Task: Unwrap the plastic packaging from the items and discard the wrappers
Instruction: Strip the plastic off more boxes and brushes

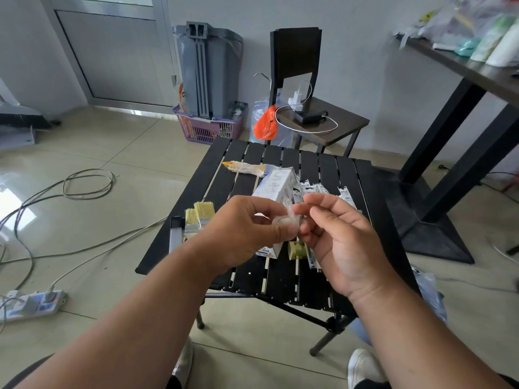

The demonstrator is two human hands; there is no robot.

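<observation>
1. Both hands sit above the black slatted table. I see the left hand with fingers curled, pinching a small wad of clear plastic wrap between thumb and fingertips.
2. I see the right hand with fingers curled, its thumb and forefinger pinching the same wad from the opposite side. The wad is held clear of the tabletop, between the two hands.
3. Behind the hands, a white carton lies on the table, partly hidden by the left hand.
4. To the right of the carton, a row of white sachets lies on the slats.
5. At the far end of the table lies a brush still in clear film, its yellow tip pointing left.
6. Two unwrapped paintbrushes with pale bristles rest at the left table edge, just beside the left wrist.
7. A small green block sits on the table below the hands.
8. On the floor beyond the table stand a grey bin and a purple basket.
</observation>
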